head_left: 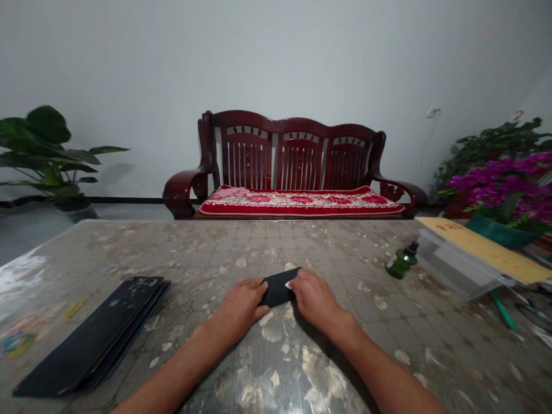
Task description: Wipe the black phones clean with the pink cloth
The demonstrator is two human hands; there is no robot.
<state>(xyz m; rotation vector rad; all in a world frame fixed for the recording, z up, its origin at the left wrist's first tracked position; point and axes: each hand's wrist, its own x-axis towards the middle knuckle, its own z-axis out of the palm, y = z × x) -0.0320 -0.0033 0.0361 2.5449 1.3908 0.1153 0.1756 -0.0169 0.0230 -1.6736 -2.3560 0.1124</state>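
Case (276, 288): small, dark, flat; lies on the table (336, 247) ahead of the wearer, between the two hands.
Case axis: long side runs left to right on a slant, right end farther from the wearer than the left.
Left hand (245, 300): clasped on the left end, thumb towards the near edge, fingers towards the far side.
Right hand (313, 296): curled at the right end; white bit (288, 284) at its fingertips, over the upper face, apparently pinched. Nature of the bit: cannot be told. Grip on the case itself: cannot be told.
Nearer hand: neither; both meet the case. Hands apart from each other, dark face showing between.
Folder (97, 330): larger, dark, layered; left of the left arm, untouched, slanting from near left to far right.
Bands (75, 309): coloured loops, loose on the table left of the folder.
Bottle (401, 263): green, dark top, upright; well to the right of the right hand, just beside the box.
Box (452, 270): clear plastic, yellow board (487, 247) across its top.
Table surface: grey-brown, floral and grid pattern, glossy, glare at far left.
Bench (276, 122): dark red wood, beyond the table; patterned red mat (302, 201) on its seat.
Room: pale wall (276, 52); leafy plant (48, 123) at left, purple flowers (513, 178) at right.
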